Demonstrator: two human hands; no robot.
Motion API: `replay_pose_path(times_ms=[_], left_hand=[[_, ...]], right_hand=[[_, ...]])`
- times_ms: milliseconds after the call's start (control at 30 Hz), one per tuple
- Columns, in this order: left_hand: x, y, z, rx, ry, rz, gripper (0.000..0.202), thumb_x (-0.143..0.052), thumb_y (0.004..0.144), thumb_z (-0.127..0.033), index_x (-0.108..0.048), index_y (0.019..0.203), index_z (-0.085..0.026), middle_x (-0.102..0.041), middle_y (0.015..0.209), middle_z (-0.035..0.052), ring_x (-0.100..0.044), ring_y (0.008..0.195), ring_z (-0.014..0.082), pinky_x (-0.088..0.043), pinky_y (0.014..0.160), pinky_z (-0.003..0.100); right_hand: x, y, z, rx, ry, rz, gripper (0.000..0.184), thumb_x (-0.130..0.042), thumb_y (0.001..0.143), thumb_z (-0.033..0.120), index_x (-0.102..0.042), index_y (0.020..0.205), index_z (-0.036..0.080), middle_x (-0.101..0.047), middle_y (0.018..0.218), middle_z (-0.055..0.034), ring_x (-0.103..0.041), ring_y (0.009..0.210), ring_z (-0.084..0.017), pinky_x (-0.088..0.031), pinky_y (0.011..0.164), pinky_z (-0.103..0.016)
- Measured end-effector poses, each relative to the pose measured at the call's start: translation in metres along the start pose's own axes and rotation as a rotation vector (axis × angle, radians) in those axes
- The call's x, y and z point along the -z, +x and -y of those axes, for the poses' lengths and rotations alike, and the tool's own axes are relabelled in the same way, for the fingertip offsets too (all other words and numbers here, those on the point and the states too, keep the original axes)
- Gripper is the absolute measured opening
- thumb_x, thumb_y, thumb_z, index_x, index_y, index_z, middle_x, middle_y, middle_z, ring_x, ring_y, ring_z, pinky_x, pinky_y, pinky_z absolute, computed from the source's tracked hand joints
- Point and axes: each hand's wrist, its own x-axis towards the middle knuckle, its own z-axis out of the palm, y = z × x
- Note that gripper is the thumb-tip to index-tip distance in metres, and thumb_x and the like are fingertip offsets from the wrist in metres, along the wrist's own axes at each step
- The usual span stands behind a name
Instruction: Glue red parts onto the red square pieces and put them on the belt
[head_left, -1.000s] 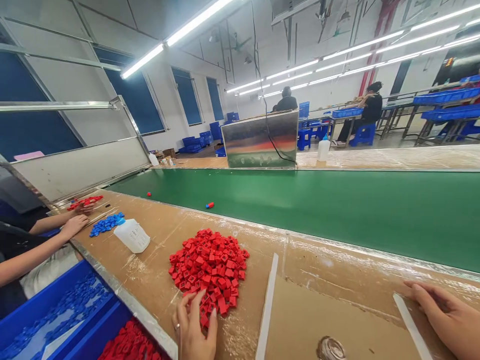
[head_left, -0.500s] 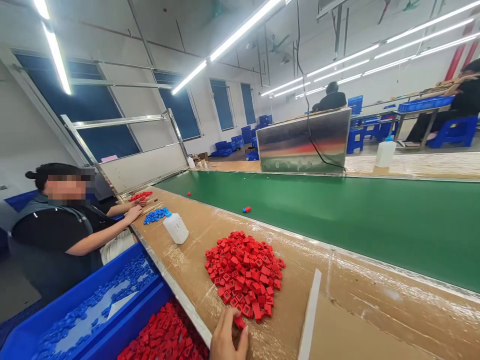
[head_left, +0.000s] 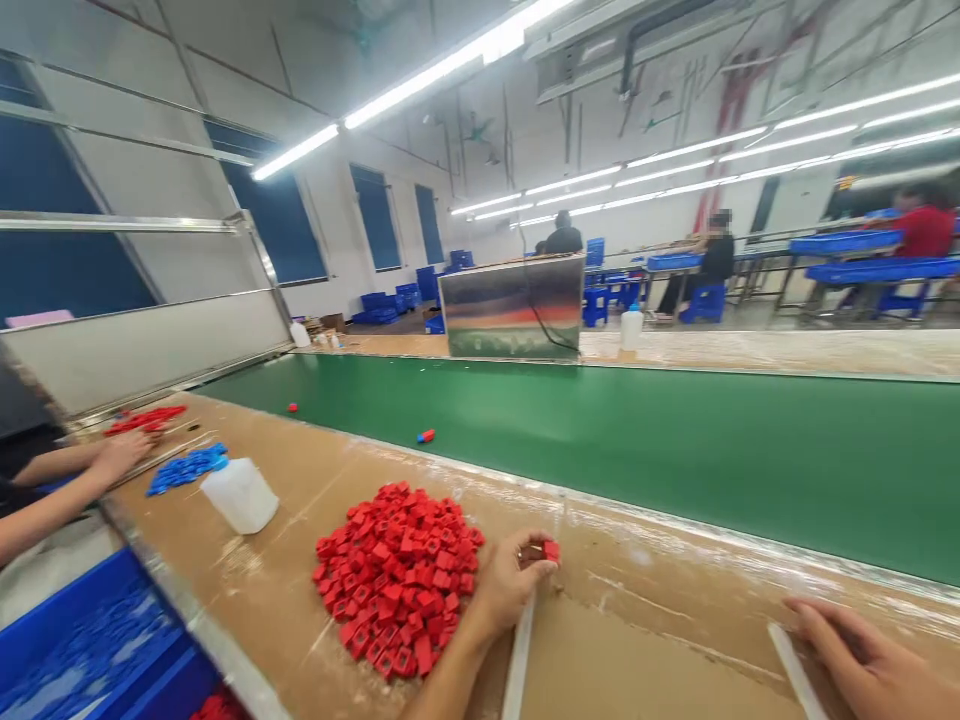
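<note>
My left hand (head_left: 514,583) is shut on a small square red plastic part (head_left: 551,550), pinched at the fingertips, just right of a heap of similar red parts (head_left: 397,575). A ring shows on one finger. Below that hand stands a narrow white strip (head_left: 517,660) on the cardboard-covered bench (head_left: 600,540). My right hand (head_left: 862,655) lies at the lower right, its fingers on or just beside a second white strip (head_left: 795,670). It holds nothing that I can see.
A green conveyor belt (head_left: 600,460) runs behind the bench, with small red and blue parts (head_left: 426,435) on it. A co-worker's hands (head_left: 120,455) work at the left near blue parts (head_left: 187,470) and a white plastic bottle (head_left: 240,495). A blue crate (head_left: 90,640) sits lower left.
My left hand has moved right, off the heap's lower edge, with the red part in its fingers. My right hand has come back into view. The whole view has swung slightly.
</note>
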Motion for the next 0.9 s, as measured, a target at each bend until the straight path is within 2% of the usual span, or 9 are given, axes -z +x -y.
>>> replay_pose_path(times_ms=[100, 233, 367, 467, 567, 700, 833, 900], left_hand=[[-0.002, 0.025, 0.012, 0.062, -0.084, 0.083, 0.031, -0.085, 0.069, -0.027, -0.071, 0.093, -0.014, -0.072, 0.084, 0.0052, -0.065, 0.076, 0.0173, -0.047, 0.073, 0.027], [0.005, 0.034, 0.017, 0.160, -0.242, 0.097, 0.034, -0.080, 0.076, -0.040, -0.067, 0.095, -0.014, -0.074, 0.084, 0.0079, -0.066, 0.070, 0.0154, -0.046, 0.069, 0.026], [0.011, 0.033, 0.016, 0.228, -0.407, 0.044, 0.039, -0.076, 0.079, -0.043, -0.067, 0.105, -0.015, -0.071, 0.076, 0.0050, -0.061, 0.064, 0.0115, -0.044, 0.064, 0.022], [0.012, 0.032, 0.016, 0.244, -0.495, -0.015, 0.035, -0.079, 0.077, -0.042, -0.070, 0.099, -0.017, -0.067, 0.067, 0.0003, -0.055, 0.057, 0.0079, -0.040, 0.058, 0.019], [0.013, 0.031, 0.016, 0.259, -0.535, -0.047, 0.033, -0.082, 0.075, -0.036, -0.072, 0.099, -0.017, -0.072, 0.076, 0.0046, -0.055, 0.060, 0.0079, -0.039, 0.057, 0.018], [0.011, 0.028, 0.015, 0.284, -0.527, -0.050, 0.039, -0.086, 0.072, -0.031, -0.074, 0.103, -0.011, -0.075, 0.084, 0.0112, -0.051, 0.058, 0.0067, -0.037, 0.053, 0.017], [0.010, 0.023, 0.013, 0.308, -0.511, -0.043, 0.038, -0.088, 0.069, -0.028, -0.076, 0.097, -0.005, -0.075, 0.086, 0.0131, -0.055, 0.063, 0.0079, -0.041, 0.055, 0.017], [0.010, 0.022, 0.012, 0.324, -0.511, -0.043, 0.034, -0.089, 0.067, -0.027, -0.077, 0.091, -0.006, -0.075, 0.084, 0.0108, -0.057, 0.064, 0.0081, -0.044, 0.057, 0.017]], right_hand=[[0.002, -0.002, 0.010, -0.084, 0.119, 0.081, 0.045, -0.047, 0.062, 0.070, -0.072, 0.077, 0.035, -0.074, 0.071, -0.0005, -0.071, 0.076, -0.037, -0.055, 0.062, -0.045], [0.002, -0.006, 0.016, -0.077, 0.109, 0.083, 0.052, -0.047, 0.066, 0.070, -0.073, 0.084, 0.028, -0.075, 0.075, -0.0032, -0.072, 0.078, -0.034, -0.054, 0.063, -0.039], [0.002, -0.008, 0.015, -0.081, 0.075, 0.069, 0.057, -0.044, 0.069, 0.071, -0.073, 0.088, 0.026, -0.075, 0.077, -0.0036, -0.071, 0.078, -0.032, -0.054, 0.063, -0.037], [0.001, -0.007, 0.013, -0.071, 0.063, 0.072, 0.058, -0.044, 0.070, 0.071, -0.073, 0.089, 0.025, -0.075, 0.079, -0.0039, -0.071, 0.079, -0.032, -0.053, 0.063, -0.038], [0.000, -0.005, 0.011, -0.060, 0.063, 0.085, 0.057, -0.043, 0.072, 0.071, -0.072, 0.090, 0.025, -0.076, 0.080, -0.0035, -0.071, 0.080, -0.031, -0.053, 0.064, -0.037], [0.000, -0.004, 0.013, -0.052, 0.056, 0.086, 0.056, -0.045, 0.072, 0.070, -0.072, 0.090, 0.024, -0.075, 0.076, -0.0034, -0.071, 0.077, -0.031, -0.053, 0.064, -0.036], [0.001, -0.004, 0.016, -0.047, 0.045, 0.084, 0.056, -0.045, 0.071, 0.070, -0.073, 0.087, 0.024, -0.075, 0.075, -0.0036, -0.071, 0.076, -0.031, -0.053, 0.062, -0.036], [0.001, -0.005, 0.017, -0.039, 0.048, 0.082, 0.054, -0.046, 0.071, 0.069, -0.073, 0.086, 0.025, -0.076, 0.079, -0.0039, -0.072, 0.078, -0.031, -0.053, 0.063, -0.035]])
